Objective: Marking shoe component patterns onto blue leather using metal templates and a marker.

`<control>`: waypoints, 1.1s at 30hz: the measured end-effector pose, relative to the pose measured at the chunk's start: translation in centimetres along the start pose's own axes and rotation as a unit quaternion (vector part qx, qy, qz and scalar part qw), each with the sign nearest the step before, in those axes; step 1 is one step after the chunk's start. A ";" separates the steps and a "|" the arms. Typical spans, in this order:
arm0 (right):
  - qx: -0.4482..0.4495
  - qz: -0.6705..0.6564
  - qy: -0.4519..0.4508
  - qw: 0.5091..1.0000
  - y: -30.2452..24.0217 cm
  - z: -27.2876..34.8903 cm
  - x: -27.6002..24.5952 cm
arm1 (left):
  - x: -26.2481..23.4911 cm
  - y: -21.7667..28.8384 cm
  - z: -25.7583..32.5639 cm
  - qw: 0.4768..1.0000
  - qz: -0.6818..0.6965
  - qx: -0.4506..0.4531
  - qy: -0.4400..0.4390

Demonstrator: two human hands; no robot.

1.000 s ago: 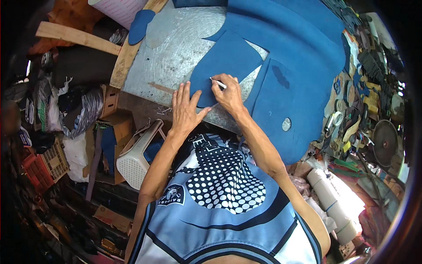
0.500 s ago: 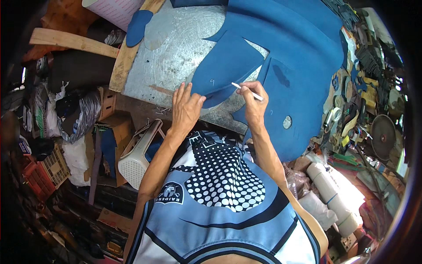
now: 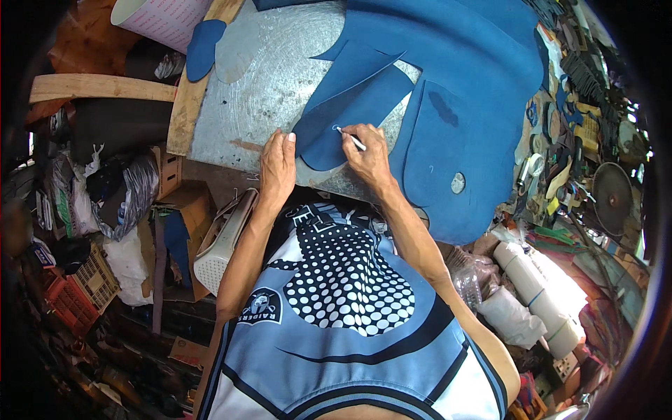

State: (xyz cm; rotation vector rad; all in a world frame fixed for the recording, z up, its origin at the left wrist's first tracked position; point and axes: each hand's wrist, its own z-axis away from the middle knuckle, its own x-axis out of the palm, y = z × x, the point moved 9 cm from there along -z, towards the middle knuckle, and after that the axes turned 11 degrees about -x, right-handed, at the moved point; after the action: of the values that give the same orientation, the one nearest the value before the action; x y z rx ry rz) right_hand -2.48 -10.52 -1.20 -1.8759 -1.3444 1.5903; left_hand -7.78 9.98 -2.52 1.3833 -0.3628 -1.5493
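Observation:
Blue leather-like cut pieces (image 3: 360,115) lie layered on the scratched metal sheet, the upper one folded back toward the left. My right hand (image 3: 369,155) grips a white pen (image 3: 355,141), its tip on the blue surface beside a small pale mark. At the left edge of the pieces rests my left hand (image 3: 278,168), fingers stretched forward, its thumb against that edge. A large blue sheet (image 3: 483,84) of the same material spreads to the right and far side, with a long cut-out gap in it.
The metal sheet (image 3: 262,87) has a wooden edge strip (image 3: 183,112) on its left. A small blue rounded piece (image 3: 204,50) lies near a pale roll (image 3: 157,19). A white plastic stool (image 3: 224,245) stands below left. White rolls (image 3: 539,294) and a fan (image 3: 612,199) sit at right.
The upper blue piece has been folded back leftward, exposing the piece beneath. My right hand with the pen has moved left and lowered its tip onto it. The left hand has shifted slightly left.

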 end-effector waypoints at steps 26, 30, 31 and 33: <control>0.369 0.046 0.149 0.916 13.2 11.8 -19.9 | 6.9 7.8 -10.3 0.960 -0.268 0.070 -0.038; 0.362 -0.034 0.115 0.925 12.1 11.0 -18.0 | 7.1 8.6 -9.7 0.953 -0.269 0.130 -0.045; 0.325 0.068 0.129 0.934 11.1 10.6 -18.5 | 6.8 8.8 -9.5 0.946 -0.274 0.175 -0.008; 0.334 0.049 0.142 0.931 9.5 10.4 -18.2 | 6.8 8.4 -9.6 0.959 -0.227 0.171 -0.025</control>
State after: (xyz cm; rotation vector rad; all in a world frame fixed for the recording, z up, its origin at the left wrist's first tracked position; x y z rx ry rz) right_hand -6.35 -33.20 -1.08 -1.6576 -0.4953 1.4876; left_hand 5.44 4.18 -3.04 1.7875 -0.3731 -1.9650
